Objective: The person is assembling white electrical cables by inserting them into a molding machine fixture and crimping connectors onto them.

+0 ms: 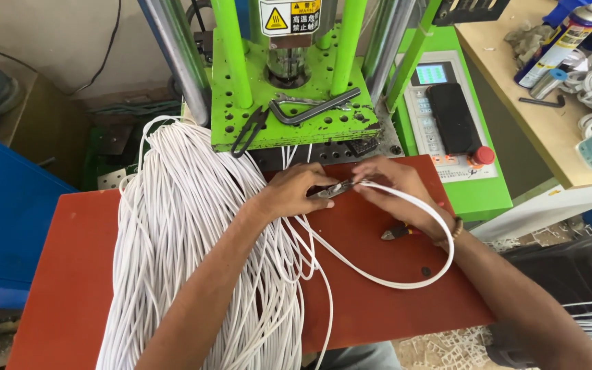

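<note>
My left hand [294,192] grips small metal snips [334,189] whose tips meet the end of a white cable [405,282]. My right hand [390,186] pinches that cable end just right of the snips. The cable loops out to the right and back across the red table [77,274]. A thick bundle of white cables [173,226] drapes over the table under my left forearm. Red-handled cutters [397,233] lie on the table under my right wrist.
A green press machine [289,116] stands behind the table, with hex keys [313,106] and black snips [248,131] on its plate. Its control panel holds a black phone [452,118] and a red button [482,156]. A wooden bench [515,89] at right carries a spray can [560,42] and cable coils.
</note>
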